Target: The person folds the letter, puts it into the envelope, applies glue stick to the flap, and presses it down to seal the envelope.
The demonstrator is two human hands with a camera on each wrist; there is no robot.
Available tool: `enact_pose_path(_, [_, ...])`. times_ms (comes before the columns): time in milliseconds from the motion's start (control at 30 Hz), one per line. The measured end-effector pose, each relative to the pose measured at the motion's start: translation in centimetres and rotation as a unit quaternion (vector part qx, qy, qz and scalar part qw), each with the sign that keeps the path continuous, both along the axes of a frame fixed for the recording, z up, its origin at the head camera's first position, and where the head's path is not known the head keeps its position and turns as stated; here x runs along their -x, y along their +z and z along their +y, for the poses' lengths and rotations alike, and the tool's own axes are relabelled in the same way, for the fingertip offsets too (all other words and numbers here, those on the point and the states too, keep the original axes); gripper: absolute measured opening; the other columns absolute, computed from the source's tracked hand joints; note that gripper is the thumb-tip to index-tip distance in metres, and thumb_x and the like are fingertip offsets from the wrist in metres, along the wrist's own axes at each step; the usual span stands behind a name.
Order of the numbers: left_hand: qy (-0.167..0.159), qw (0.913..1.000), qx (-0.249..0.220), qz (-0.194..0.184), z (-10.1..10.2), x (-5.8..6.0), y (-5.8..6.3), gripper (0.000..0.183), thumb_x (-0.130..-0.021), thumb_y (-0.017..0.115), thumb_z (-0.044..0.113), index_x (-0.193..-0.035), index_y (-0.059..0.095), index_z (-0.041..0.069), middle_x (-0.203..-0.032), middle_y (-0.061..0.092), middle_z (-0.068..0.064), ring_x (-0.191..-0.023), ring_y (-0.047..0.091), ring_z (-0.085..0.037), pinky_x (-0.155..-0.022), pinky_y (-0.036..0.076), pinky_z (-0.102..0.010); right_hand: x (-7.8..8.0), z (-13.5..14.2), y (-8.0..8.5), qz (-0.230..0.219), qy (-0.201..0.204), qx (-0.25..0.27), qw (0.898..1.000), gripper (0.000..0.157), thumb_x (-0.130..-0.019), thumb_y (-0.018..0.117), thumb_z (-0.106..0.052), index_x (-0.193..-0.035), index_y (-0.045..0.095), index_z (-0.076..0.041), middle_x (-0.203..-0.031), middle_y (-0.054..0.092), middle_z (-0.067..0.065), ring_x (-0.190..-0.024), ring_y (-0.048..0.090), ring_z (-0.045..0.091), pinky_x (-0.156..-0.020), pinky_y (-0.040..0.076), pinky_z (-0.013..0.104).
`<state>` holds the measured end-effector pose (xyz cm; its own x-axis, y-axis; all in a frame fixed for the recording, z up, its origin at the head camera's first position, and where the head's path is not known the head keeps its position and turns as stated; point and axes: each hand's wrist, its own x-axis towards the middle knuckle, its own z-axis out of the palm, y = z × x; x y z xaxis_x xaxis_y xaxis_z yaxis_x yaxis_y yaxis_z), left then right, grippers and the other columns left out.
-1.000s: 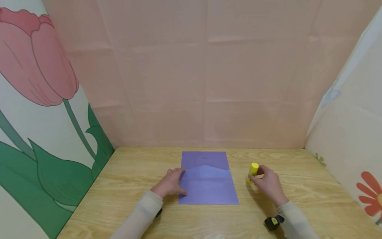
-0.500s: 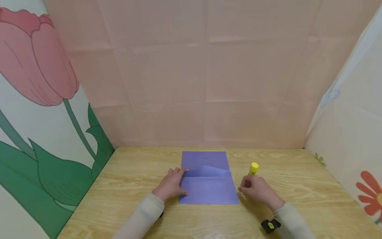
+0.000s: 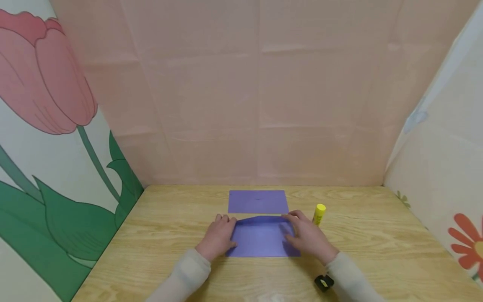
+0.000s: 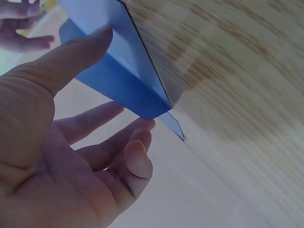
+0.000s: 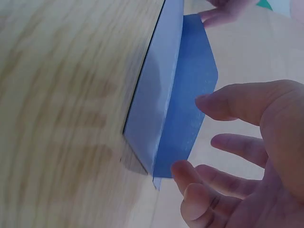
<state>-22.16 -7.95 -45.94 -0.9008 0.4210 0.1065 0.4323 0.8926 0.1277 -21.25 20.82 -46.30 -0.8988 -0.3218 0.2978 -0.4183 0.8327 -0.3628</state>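
A purple envelope (image 3: 262,243) lies on the wooden table, its pointed flap (image 5: 187,95) standing up along the far edge. My left hand (image 3: 216,235) is at its left side. In the left wrist view, the thumb (image 4: 88,54) reaches over the envelope's front, while the fingers stretch behind the flap. At the right side is my right hand (image 3: 311,237), thumb toward the envelope and fingers at the flap's right end. In the right wrist view its fingers (image 5: 221,185) are loosely bent close to the flap's corner. Behind the envelope lies a flat purple rectangle (image 3: 258,201).
A yellow glue stick (image 3: 319,214) stands upright just beyond the right hand. A pink cloth backdrop (image 3: 256,105) rises at the table's (image 3: 181,205) far edge. Side panels with a tulip (image 3: 49,79) and a red flower (image 3: 468,239) flank it.
My right hand has let go of the glue stick, leaving it standing, and moved left to the envelope. The flap now stands more upright. My left hand stays at the left side.
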Motion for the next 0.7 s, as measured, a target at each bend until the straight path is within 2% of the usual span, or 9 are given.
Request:
enact_pose_path(133, [-0.006, 0.9995, 0.021, 0.022, 0.2, -0.5, 0.1, 0.055, -0.074, 0.089, 0.031, -0.116, 0.065, 0.004, -0.097, 0.060, -0.008, -0.090, 0.049, -0.023, -0.072, 0.048, -0.034, 0.1, -0.8, 0.0, -0.014, 0.003, -0.015, 1.000, 0.054, -0.080, 0.081, -0.016, -0.129, 0.064, -0.005, -0.120, 0.061, 0.013, -0.097, 0.065, 0.024, -0.081, 0.056, 0.042])
enact_pose_path(333, [-0.012, 0.9988, 0.044, 0.017, 0.4, -0.9, 0.2, 0.039, -0.081, 0.084, 0.029, -0.107, 0.070, 0.005, -0.092, 0.059, -0.006, -0.085, 0.047, -0.021, -0.071, 0.047, -0.033, 0.2, -1.4, -0.2, -0.034, 0.010, -0.029, 0.999, 0.038, -0.082, 0.080, -0.017, -0.116, 0.071, -0.005, -0.107, 0.064, 0.007, -0.090, 0.063, 0.018, -0.077, 0.055, 0.037])
enact_pose_path(533, [-0.026, 0.9994, 0.020, 0.008, 0.2, -0.9, -0.2, 0.026, -0.081, 0.079, 0.021, -0.102, 0.070, 0.007, -0.088, 0.056, -0.005, -0.082, 0.044, -0.020, -0.066, 0.044, -0.032, 0.2, -1.7, -0.6, -0.102, 0.011, -0.021, 0.995, 0.030, -0.083, 0.080, -0.018, -0.110, 0.074, -0.008, -0.104, 0.059, 0.005, -0.084, 0.057, 0.013, -0.074, 0.053, 0.035])
enact_pose_path(700, [-0.037, 0.9993, -0.002, 0.004, 0.3, -0.7, -0.6, 0.025, -0.075, 0.074, 0.014, -0.100, 0.072, 0.009, -0.084, 0.052, -0.004, -0.080, 0.042, -0.021, -0.063, 0.040, -0.031, 0.2, -2.2, -1.0, -0.101, 0.016, -0.030, 0.994, 0.029, -0.082, 0.080, -0.018, -0.109, 0.076, -0.008, -0.105, 0.057, 0.009, -0.080, 0.053, 0.014, -0.071, 0.051, 0.035])
